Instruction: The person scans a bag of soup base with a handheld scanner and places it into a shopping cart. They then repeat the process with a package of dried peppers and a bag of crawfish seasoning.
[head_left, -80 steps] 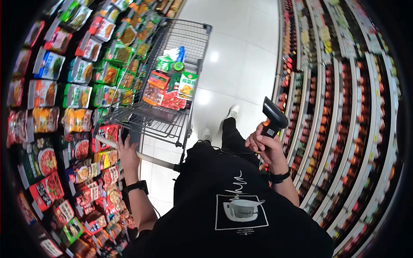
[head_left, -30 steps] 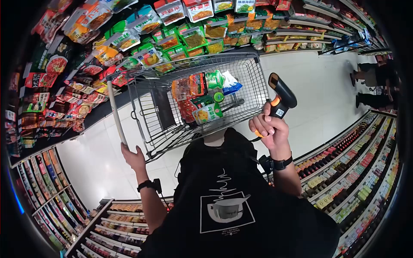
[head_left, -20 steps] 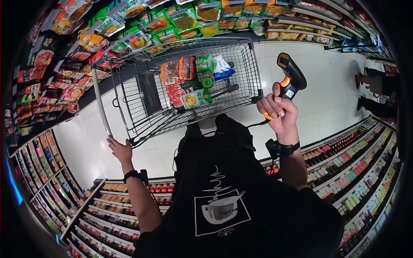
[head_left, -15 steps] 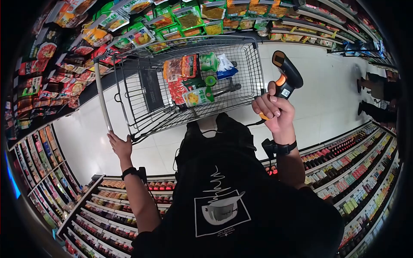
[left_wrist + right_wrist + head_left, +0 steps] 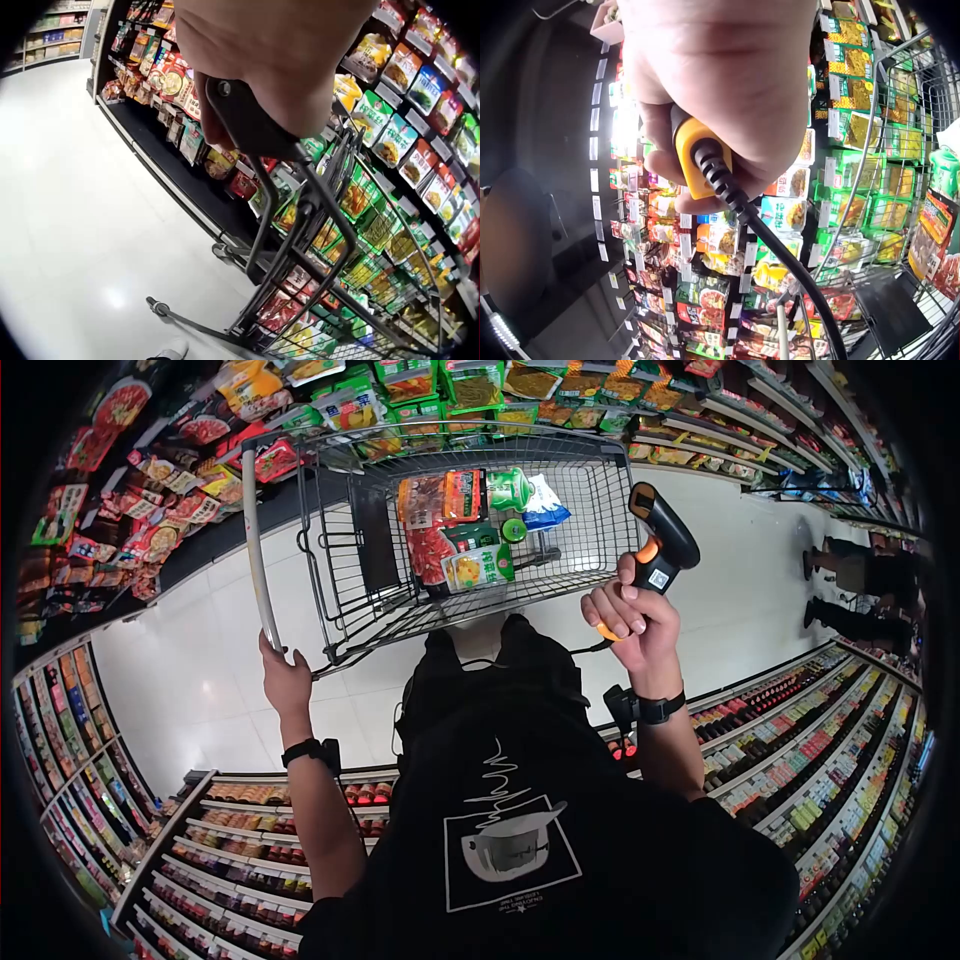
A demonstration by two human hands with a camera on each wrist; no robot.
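My left hand [image 5: 287, 682] grips the near end of the pale handle [image 5: 256, 540] of a wire shopping cart [image 5: 377, 545]. The left wrist view shows this hand over the handle's black end piece [image 5: 251, 124]. Held up beside the cart's front corner, my right hand [image 5: 642, 628] has its fingers round the grip of a black and orange barcode scanner [image 5: 670, 540]. From the orange base of its grip runs a black cable [image 5: 769, 244]. In the cart lie an orange-red food pouch [image 5: 440, 498], a green pouch [image 5: 508, 490], a blue and white bag [image 5: 543, 505] and other packs.
Shelves of hanging food pouches [image 5: 470, 385] line the cart's far side. Bottle and jar shelves [image 5: 790, 760] stand behind and to the right. Two people [image 5: 860, 600] stand farther along the aisle. Pale tiled floor [image 5: 180, 670] shows around the cart.
The view has turned from along the aisle to face the pouch shelves, with the cart now crosswise. My left hand has gone from spread on the handle to closed round its end. The scanner stays in my right hand.
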